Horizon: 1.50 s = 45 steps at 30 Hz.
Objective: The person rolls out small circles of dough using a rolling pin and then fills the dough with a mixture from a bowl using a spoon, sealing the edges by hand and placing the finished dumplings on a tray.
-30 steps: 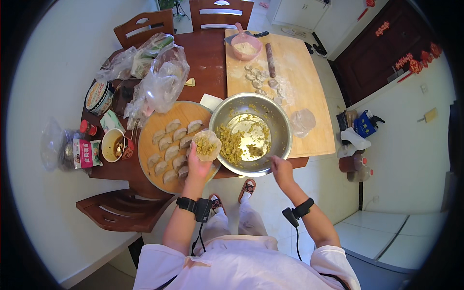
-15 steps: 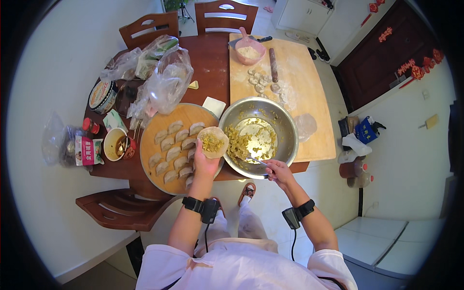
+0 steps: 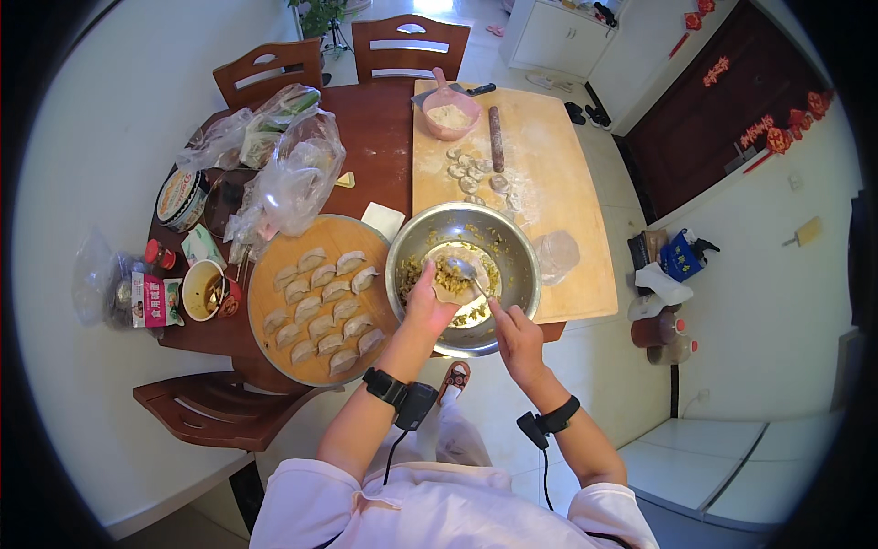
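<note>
My left hand (image 3: pixel 426 311) cups a round dough wrapper (image 3: pixel 448 293) with chopped yellow-green filling on it, over the large metal bowl (image 3: pixel 530 306). In my right hand (image 3: pixel 519 344) is a metal spoon (image 3: pixel 465 269), gripped by its handle. The spoon's tip rests at the filling on the wrapper. More filling (image 3: pixel 492 256) sticks to the bowl's inside and lies across its bottom. Left of the bowl, several folded dumplings (image 3: pixel 308 308) sit in rows on a round wooden board (image 3: pixel 327 231).
A rectangular floured board (image 3: pixel 572 183) holds small dough pieces (image 3: pixel 468 168), a rolling pin (image 3: pixel 497 139), a flat wrapper (image 3: pixel 556 256) and a pink flour bowl (image 3: pixel 439 126). Plastic bags (image 3: pixel 297 178), a round tub (image 3: pixel 182 199) and a paper cup (image 3: pixel 203 291) stand at the left.
My left hand has carried the wrapper from above the round board rightward over the metal bowl. The spoon has risen from the bowl's filling to the wrapper. The view has shifted slightly.
</note>
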### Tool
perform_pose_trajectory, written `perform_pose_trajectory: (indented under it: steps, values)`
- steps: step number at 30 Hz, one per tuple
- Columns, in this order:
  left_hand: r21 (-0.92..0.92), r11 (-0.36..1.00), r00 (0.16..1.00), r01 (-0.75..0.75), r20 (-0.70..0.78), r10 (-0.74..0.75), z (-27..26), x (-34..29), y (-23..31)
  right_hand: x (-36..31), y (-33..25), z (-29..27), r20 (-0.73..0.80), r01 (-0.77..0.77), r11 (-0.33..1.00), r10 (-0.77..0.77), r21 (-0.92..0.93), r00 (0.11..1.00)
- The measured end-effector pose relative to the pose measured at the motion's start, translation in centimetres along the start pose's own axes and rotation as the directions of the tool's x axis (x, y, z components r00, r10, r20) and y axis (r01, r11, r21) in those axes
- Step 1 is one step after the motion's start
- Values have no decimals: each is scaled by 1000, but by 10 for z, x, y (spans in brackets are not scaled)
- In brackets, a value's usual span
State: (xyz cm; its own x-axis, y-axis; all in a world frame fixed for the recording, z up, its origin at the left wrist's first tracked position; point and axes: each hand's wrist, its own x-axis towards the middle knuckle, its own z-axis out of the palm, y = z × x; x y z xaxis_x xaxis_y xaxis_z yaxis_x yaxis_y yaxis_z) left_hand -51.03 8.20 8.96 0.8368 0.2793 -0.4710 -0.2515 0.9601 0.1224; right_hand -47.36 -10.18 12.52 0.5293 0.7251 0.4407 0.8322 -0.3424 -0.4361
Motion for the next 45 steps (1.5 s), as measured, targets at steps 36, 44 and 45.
perform_pose_trajectory:
  steps: [36,44,45]
  values:
    - [-56,994,981,97,-164,-105,12,3,21,-3,38,8,-44,105,985,-100,136,994]
    - [-157,988,982,-6,-188,-24,-10,3,39,-21,47,-6,-37,-18,986,24,169,999]
    - [-130,991,985,-14,-170,-8,-12,1,44,-24,50,-6,-67,-79,981,92,177,994]
